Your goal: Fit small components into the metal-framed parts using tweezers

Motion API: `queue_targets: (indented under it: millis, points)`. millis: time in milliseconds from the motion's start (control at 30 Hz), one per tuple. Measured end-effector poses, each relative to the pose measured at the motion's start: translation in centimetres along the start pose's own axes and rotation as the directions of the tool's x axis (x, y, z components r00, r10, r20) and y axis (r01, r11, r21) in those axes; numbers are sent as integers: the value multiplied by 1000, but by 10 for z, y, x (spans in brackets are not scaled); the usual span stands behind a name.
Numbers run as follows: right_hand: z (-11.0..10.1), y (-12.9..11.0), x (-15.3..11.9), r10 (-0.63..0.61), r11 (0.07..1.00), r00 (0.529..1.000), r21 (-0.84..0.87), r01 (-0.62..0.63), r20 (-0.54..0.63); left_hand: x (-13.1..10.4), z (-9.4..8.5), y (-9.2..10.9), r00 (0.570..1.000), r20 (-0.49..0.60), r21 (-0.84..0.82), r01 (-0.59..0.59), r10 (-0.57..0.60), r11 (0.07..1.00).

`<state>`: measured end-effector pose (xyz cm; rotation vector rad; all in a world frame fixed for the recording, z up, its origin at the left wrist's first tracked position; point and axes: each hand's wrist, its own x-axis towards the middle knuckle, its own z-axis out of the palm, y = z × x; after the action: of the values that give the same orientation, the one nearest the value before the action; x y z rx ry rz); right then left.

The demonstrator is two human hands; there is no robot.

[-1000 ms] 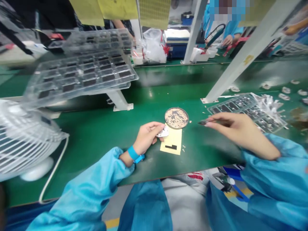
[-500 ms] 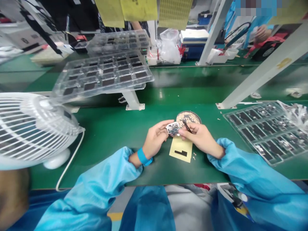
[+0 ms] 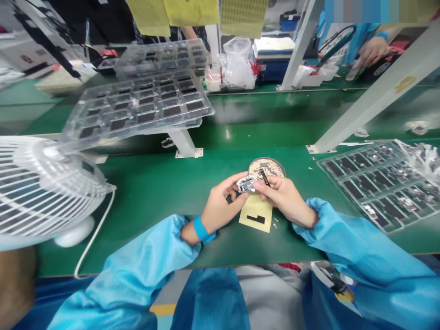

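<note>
A small silvery circuit board is pinched between the thumb and fingers of my left hand, which has a blue band at the wrist. My right hand grips black tweezers, its fingertips touching the board's right edge. Just behind both hands sits a round dish of tiny pale and dark pieces. Below them, a yellow paper bearing a black strip lies on the green table. A few tiny pale bits are beside the paper.
On the left stands a white fan with its cord. Clear trays of dark parts rest on a raised shelf. Another parts tray lies at the right, near a slanted white post. Across the bench, a person's hand shows.
The view has shifted slightly. My left thumb has moved to the board's lower edge, and the board is tilted differently. The hand across the bench has moved.
</note>
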<state>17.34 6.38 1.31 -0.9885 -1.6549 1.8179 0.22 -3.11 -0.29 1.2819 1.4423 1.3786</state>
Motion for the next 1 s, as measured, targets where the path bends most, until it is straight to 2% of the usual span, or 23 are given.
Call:
queue_targets:
  millis: [200,367,500,633,733,800,900,1000]
  points:
    - [3,1,0,1,1000,1000,21,-1,-3,-2,2,0,997,-49,162,-47,55,986]
    - [3,2,1,-4,1000,1000,24,4,-6,-1,0,7,981,-62,350,-153,186,924]
    - [2,0,1,-70,997,997,-41,69,-22,-1,0,12,974,-68,372,-178,217,911]
    - [2,1,1,-55,997,998,-48,54,-24,-3,0,10,975,-70,359,-174,213,917]
    - [2,5,1,-125,992,991,-27,124,-49,-3,0,7,991,-89,246,-79,103,966]
    - [2,9,3,-196,981,979,-3,196,-65,-3,1,5,997,-80,57,23,-18,998]
    - [3,13,5,-235,971,971,30,237,-49,-2,3,6,990,-3,-241,135,-140,961]
    - [4,15,6,-249,967,967,37,251,-51,-1,4,9,982,42,-365,184,-182,912]
